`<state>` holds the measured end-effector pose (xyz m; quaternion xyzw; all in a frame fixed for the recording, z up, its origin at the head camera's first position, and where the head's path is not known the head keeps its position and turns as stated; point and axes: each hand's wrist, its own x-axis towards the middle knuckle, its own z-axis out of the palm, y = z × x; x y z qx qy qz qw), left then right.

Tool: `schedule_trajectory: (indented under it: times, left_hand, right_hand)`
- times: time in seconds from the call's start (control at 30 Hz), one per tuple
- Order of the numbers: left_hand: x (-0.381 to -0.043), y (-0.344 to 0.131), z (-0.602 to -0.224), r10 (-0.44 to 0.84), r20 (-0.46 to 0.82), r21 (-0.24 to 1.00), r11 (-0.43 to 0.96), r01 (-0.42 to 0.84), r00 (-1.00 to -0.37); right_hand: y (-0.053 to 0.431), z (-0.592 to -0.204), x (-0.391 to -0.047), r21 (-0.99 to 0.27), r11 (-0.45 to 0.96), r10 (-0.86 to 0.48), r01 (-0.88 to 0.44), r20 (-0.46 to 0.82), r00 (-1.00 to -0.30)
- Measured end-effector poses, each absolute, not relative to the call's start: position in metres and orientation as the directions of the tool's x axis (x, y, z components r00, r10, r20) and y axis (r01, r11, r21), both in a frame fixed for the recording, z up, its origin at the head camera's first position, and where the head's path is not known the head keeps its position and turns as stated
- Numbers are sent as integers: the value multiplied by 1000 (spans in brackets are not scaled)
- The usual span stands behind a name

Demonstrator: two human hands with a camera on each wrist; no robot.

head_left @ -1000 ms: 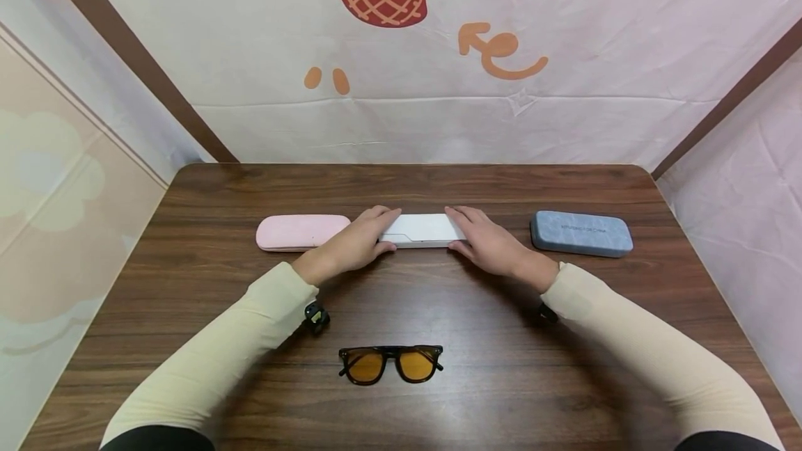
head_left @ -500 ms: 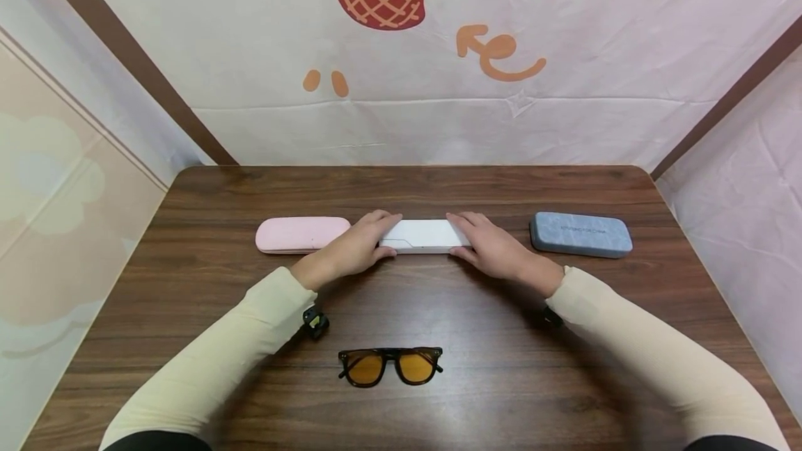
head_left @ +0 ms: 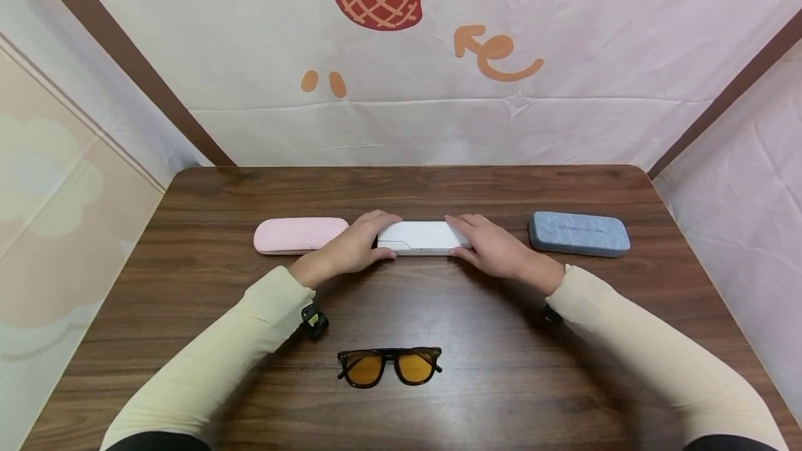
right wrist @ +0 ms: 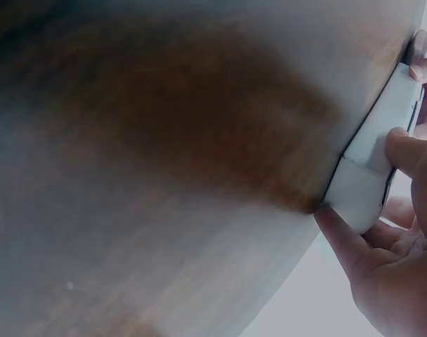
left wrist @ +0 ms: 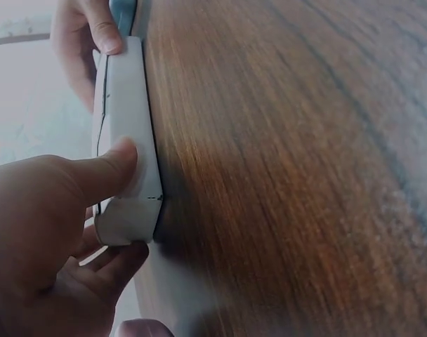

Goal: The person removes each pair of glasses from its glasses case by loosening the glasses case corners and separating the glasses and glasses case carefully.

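Observation:
A long white glasses case point(head_left: 422, 234) lies lengthwise across the table, with a slanted flap line along its near side. My left hand point(head_left: 351, 246) grips its left end, the thumb on the near side and the fingers round the end and far side. At the other end my right hand point(head_left: 498, 249) holds it in the same manner. The left wrist view shows the case point(left wrist: 133, 112) right at the tabletop, both thumbs pressed on its side. In the right wrist view, fingers wrap the end of the case point(right wrist: 354, 193). Its far side is mostly hidden.
A pink glasses case point(head_left: 297, 235) lies left, partly behind the left hand. To the right sits a blue glasses case point(head_left: 579, 234) with lettering on top. Black-framed glasses with amber lenses point(head_left: 390, 366) lie nearer the person. A printed cloth point(head_left: 401, 131) hangs behind the wooden table point(head_left: 426, 305).
The white case has shifted slightly toward the person, held by both hands throughout. The glasses and the other two cases have stayed in place; the view has tilted a little.

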<state>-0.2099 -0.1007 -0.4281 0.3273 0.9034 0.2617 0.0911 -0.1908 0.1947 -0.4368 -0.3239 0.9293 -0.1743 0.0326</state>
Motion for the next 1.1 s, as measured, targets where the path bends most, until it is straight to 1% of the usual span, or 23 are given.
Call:
schedule_trajectory:
  times: [0.37, 0.63, 0.73, 0.9, 1.0, 1.1]
  left_hand:
    - [-210, -101, -425, 631, -2, 549, 649, 527, -776]
    - [-213, -101, -428, 623, 5, 567, 643, 515, -782]
    - [-213, -101, -427, 619, 1, 569, 646, 509, -786]
    - [-214, -101, -427, 615, 0, 569, 649, 506, -789]
    - [-214, -100, -427, 612, 3, 568, 650, 505, -791]
    - [-214, -100, -427, 608, -1, 570, 653, 499, -794]
  right_hand:
    - [194, -435, -192, -280, 713, -659, -643, 48, -751]
    - [195, -432, -192, -262, 700, -682, -664, 27, -730]
    - [195, -431, -192, -199, 701, -696, -685, 16, -718]
    - [190, -426, -191, -88, 723, -691, -686, -74, -719]
    - [189, -423, -191, -56, 723, -691, -689, -105, -716]
    - [188, -423, -191, -26, 714, -698, -700, -108, -708]
